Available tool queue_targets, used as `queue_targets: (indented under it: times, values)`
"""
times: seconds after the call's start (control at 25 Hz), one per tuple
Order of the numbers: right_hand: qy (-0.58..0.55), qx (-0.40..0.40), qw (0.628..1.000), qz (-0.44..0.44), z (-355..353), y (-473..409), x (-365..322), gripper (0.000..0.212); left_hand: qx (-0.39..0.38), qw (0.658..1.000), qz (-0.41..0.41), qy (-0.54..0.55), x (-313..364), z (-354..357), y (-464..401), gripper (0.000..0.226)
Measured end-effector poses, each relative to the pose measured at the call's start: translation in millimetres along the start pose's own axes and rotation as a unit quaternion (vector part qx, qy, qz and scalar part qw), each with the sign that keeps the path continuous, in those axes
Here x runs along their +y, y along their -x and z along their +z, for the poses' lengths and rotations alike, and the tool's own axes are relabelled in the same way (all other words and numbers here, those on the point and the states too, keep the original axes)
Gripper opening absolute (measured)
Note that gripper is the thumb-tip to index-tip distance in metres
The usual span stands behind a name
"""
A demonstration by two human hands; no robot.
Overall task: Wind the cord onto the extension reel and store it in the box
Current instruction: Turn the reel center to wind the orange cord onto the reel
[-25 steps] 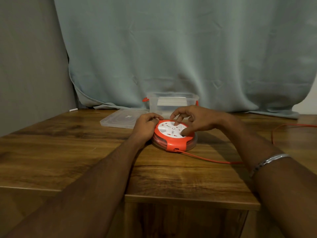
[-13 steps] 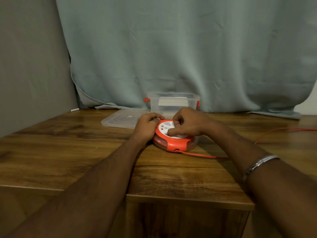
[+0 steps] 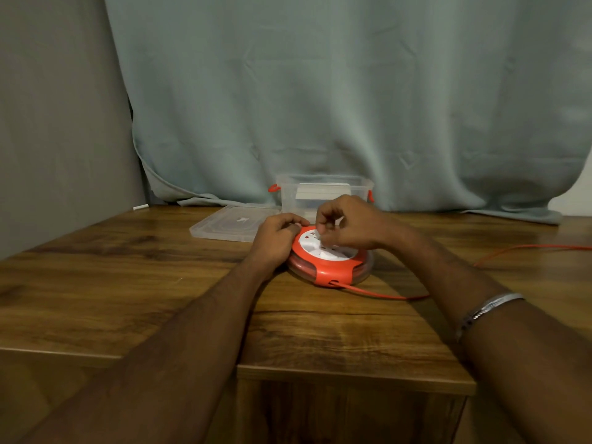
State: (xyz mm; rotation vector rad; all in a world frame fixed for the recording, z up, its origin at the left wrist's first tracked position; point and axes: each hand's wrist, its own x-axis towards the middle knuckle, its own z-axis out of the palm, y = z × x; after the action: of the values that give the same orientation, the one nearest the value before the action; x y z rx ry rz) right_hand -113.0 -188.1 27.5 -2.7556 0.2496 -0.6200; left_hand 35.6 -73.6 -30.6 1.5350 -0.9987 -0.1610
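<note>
Both hands are working on the extension reel (image 3: 330, 259), which is lying flat on the wooden table (image 3: 128, 283). Left hand (image 3: 277, 237) is gripping the reel's orange rim on its left side, fingers curled over the edge. Right hand (image 3: 349, 224) is resting on the white top face with fingers bent and pinched together there. Orange cord (image 3: 384, 294) is leaving the reel's near side and passing under the right forearm. Just beyond the hands the clear box (image 3: 320, 195) is standing open, its lid (image 3: 229, 224) lying flat beside the left hand.
</note>
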Motion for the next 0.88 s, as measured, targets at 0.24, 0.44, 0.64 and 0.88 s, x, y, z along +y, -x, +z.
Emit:
queue_targets:
  times: [0.24,0.44,0.64,0.88]
  values:
    - [-0.081,-0.112,0.989,0.054,-20.7,5.0,22.4,0.056,-0.003,1.000,-0.021,-0.001,2.3,0.7,1.8,0.027]
    - [-0.059,-0.107,0.992,0.024,-19.6,6.6,23.4,0.046,0.000,1.000,-0.026,0.016,3.8,-0.1,3.1,0.028]
    - [-0.035,-0.080,0.996,0.013,-17.9,8.6,19.2,0.032,0.008,0.999,-0.023,0.026,2.4,0.1,1.7,0.027]
    - [0.008,-0.057,0.998,0.021,-6.4,6.1,10.4,0.036,0.007,1.000,-0.013,0.023,0.4,1.0,-0.1,0.029]
